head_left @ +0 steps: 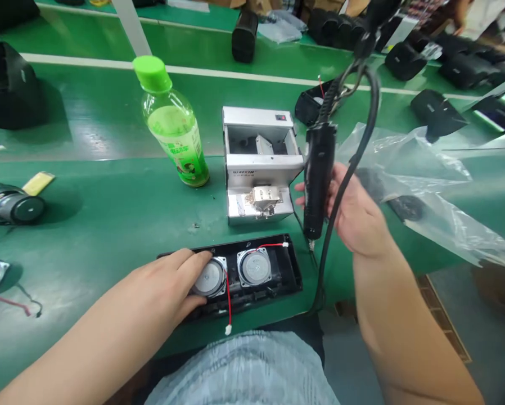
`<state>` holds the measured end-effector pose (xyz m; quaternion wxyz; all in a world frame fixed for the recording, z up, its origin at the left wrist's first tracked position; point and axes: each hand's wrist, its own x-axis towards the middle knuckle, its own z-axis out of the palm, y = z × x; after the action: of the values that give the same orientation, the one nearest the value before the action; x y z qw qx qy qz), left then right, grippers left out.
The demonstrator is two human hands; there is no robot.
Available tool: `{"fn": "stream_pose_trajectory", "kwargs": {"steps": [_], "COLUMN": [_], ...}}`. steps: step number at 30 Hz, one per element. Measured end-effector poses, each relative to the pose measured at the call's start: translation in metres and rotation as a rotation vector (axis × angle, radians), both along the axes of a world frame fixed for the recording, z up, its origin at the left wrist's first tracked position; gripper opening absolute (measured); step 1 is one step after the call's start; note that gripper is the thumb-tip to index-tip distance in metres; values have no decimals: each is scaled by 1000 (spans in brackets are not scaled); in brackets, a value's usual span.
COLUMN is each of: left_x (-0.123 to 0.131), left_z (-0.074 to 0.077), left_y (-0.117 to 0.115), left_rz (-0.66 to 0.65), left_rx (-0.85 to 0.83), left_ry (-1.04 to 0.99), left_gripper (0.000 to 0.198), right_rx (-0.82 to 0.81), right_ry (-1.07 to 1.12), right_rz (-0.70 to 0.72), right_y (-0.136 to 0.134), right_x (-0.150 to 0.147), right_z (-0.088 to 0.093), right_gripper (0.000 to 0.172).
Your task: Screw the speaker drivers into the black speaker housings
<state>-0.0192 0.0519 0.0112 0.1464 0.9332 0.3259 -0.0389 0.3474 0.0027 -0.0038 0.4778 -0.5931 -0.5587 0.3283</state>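
Two round grey speakers (255,268), each set in a square metal frame, are mounted side by side in a long black plastic panel (287,275). The panel lies flat near the front edge of a green table (109,225). The left hand (168,281) is laid palm down over the left speaker (210,277), its fingers spread and open, with nothing gripped. A thin red wire (228,298) ending in a small white connector (228,330) is draped over the panel's near edge. The right hand (354,208) is closed firmly around a black electric screwdriver (319,180), which is held upright above the table, just right of the panel, with its metal bit (310,244) pointed down. Behind the panel, a silver metal screw feeder (258,163) is placed, with a green-capped plastic bottle (172,124) standing to its left and a clear plastic bag (421,169) spread to its right.
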Motion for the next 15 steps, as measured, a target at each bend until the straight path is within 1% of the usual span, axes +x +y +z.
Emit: {"fn": "stream_pose_trajectory", "kwargs": {"steps": [1,5,7,8,10,13,14,15], "left_x": [-4,-10,-9,-8,-6,-5,-5,-6], "left_z": [-2,-4,-4,-4,-6,-12,-14,-16], "left_y": [1,4,3,2,-1,-5,-6,-7], "left_rz": [-10,-28,-4,15,48,60,57,51], "left_rx": [7,-22,-37,-45,-63,-70,-62,-43], "left_ry": [-28,-24,4,18,35,24,13,-3], "left_gripper": [52,45,44,44,42,41,40,39], "right_rx": [-6,-24,8,39,120,275,341,410], "right_ry": [36,189,257,289,340,403,421,437], "right_rz": [-19,-77,-126,-158,-217,-236,-227,-213], "right_y": [3,8,7,6,3,4,7,11], "right_x": [-2,-13,-21,-24,-31,-43,-48,-54], "right_z": [-2,-11,-9,-4,11,48,61,72], "right_gripper": [67,55,49,48,56,72,73,71]}}
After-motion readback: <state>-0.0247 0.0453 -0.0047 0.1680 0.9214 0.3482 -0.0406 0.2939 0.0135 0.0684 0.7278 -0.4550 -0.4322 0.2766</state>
